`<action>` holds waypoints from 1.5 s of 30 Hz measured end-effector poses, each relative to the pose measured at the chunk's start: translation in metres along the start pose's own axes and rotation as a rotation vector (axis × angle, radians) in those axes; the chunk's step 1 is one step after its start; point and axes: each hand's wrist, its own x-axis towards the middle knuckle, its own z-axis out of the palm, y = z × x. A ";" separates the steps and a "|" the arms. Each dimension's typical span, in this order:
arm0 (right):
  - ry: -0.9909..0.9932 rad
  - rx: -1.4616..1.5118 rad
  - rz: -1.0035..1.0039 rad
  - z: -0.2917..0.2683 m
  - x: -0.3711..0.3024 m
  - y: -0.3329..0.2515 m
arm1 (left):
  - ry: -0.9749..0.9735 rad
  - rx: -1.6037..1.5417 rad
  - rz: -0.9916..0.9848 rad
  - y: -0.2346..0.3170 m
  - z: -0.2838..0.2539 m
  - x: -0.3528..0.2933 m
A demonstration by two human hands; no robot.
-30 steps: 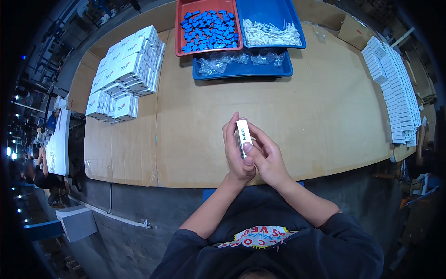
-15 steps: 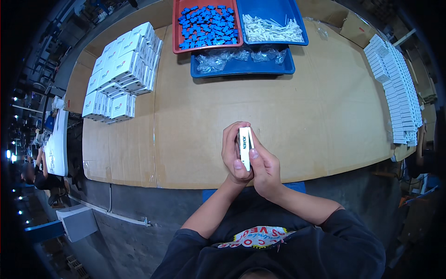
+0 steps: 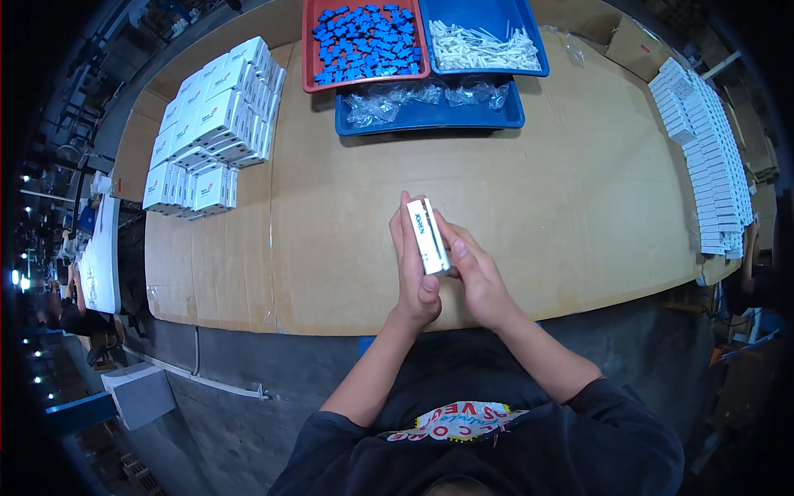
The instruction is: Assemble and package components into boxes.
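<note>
Between my two palms, above the near middle of the cardboard-covered table, is a small white box standing on edge, a narrow side with dark print facing up. My left hand lies along its left side, fingers stretched forward and thumb low near its near end. On the other side my right hand presses it with bent fingers, the thumb along the near right edge. The far fingertips are partly hidden behind the box.
Stacked white boxes stand at the left, and a tall row of thin white boxes at the right. At the back are a red tray of blue pieces, a blue tray of white sticks, and a lower blue tray with clear plastic bags.
Both hands have moved forward with the white box, which now tilts slightly. My left fingers have straightened, and my right thumb has moved off the printed side's edge.
</note>
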 end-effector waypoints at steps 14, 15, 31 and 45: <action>-0.258 -0.791 -0.618 -0.046 0.032 0.004 | 0.002 -0.742 -0.838 0.033 0.001 0.005; -0.297 -0.818 -0.690 -0.047 0.035 0.005 | 0.011 -0.823 -0.866 0.036 0.003 0.006; -0.057 -0.706 -0.927 -0.030 0.037 0.046 | 0.012 -0.810 -0.839 0.036 0.002 -0.006; -0.023 -0.207 -0.352 -0.015 0.031 0.026 | -0.151 -0.122 -0.285 -0.015 0.000 -0.017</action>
